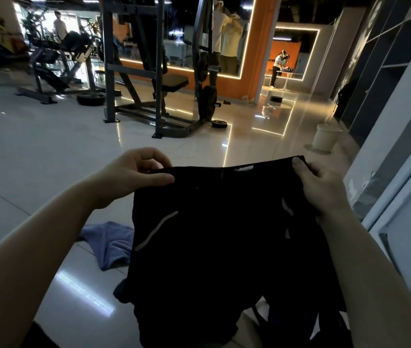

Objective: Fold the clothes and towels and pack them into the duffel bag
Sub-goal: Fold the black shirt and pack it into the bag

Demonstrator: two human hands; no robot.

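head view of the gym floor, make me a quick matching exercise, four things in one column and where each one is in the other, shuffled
Things:
1. black shorts with pale reflective stripes
2. crumpled blue towel
3. pale round plastic bin
4. left hand

Places or states:
A. standing on the floor by the right wall
B. pinching the shorts' top left corner
C. held up in the air by both hands
D. lying on the floor tiles

Pairs: 1-C, 2-D, 3-A, 4-B

It's dim in here; most light comes from glowing strips framing the orange wall [257, 46] and a bright window area far left. The glossy floor [49, 146] mirrors those strips as streaks of glare. The black garment [219, 234] shows almost no detail. Straight lines bow at the edges.
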